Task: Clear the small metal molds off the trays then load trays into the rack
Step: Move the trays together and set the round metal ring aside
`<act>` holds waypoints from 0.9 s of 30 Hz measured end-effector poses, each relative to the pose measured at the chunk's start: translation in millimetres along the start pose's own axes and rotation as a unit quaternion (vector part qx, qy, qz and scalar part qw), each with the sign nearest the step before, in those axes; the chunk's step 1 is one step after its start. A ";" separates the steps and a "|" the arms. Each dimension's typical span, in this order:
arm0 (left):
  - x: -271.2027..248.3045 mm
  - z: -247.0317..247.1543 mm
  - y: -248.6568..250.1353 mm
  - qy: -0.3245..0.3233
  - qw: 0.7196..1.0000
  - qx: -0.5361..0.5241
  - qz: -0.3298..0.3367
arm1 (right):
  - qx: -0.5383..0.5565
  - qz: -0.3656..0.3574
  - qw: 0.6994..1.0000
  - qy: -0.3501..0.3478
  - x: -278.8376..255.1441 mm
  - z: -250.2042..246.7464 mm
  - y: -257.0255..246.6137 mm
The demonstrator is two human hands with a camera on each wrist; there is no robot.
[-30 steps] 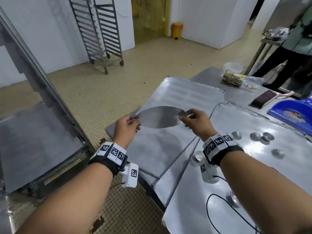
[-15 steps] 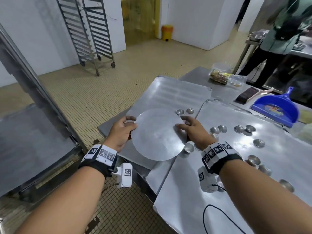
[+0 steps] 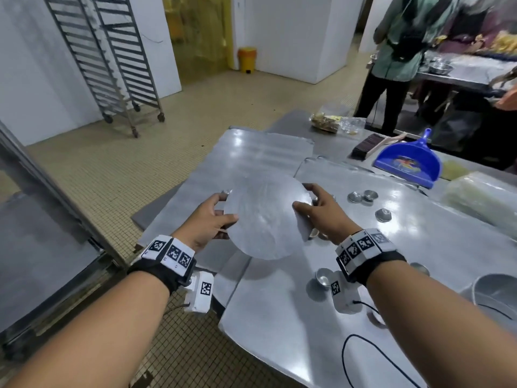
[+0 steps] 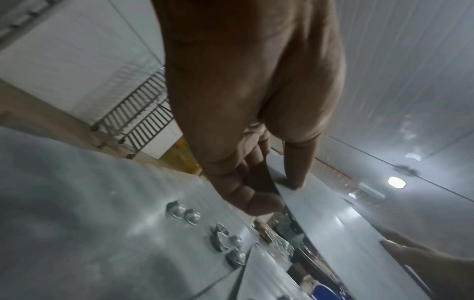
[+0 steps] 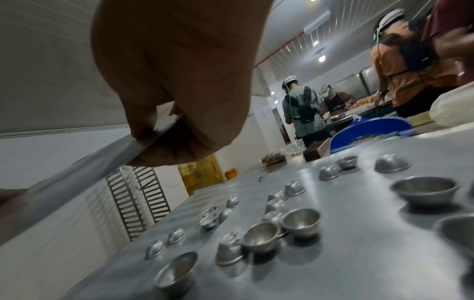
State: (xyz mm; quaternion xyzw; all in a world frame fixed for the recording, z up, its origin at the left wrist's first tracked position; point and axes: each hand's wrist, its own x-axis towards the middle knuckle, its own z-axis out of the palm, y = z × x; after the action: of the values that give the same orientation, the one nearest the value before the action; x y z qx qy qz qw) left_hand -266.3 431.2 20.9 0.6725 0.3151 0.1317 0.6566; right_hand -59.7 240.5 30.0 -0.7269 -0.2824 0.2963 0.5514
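Both hands hold a flat round metal disc (image 3: 264, 217) by its opposite edges, tilted toward me above the seam between two steel trays. My left hand (image 3: 225, 208) pinches the left edge, thumb on top; in the left wrist view the left hand (image 4: 278, 192) clamps the disc (image 4: 333, 227). My right hand (image 3: 305, 197) pinches the right edge, and the right hand (image 5: 153, 142) is seen doing so from the wrist. Several small metal molds (image 3: 362, 196) (image 5: 300, 222) lie scattered on the right tray (image 3: 419, 247). More molds (image 4: 183, 212) sit on the left tray (image 3: 251, 158).
Two wheeled tray racks (image 3: 112, 60) stand at the far left wall. A nearer rack with a tray (image 3: 42, 219) is at my left. A blue dustpan (image 3: 408, 163), a brush (image 3: 366, 144), a large metal bowl (image 3: 498, 292) and a person (image 3: 400, 51) occupy the right.
The disc went from lying nearly level above the left tray to tilting up toward me and came closer, over the tray seam. Both hands kept their hold.
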 end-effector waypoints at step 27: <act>-90.7 416.7 31.4 -0.133 0.981 0.094 0.109 | -0.051 0.019 0.986 0.161 -266.2 -353.3 110.8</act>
State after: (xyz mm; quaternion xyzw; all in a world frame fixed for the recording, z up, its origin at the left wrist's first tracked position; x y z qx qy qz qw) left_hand -81.7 45.5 29.8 0.7729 0.1608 0.0812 0.6084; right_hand 34.8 -205.6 30.8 -0.7974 -0.1913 0.1713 0.5461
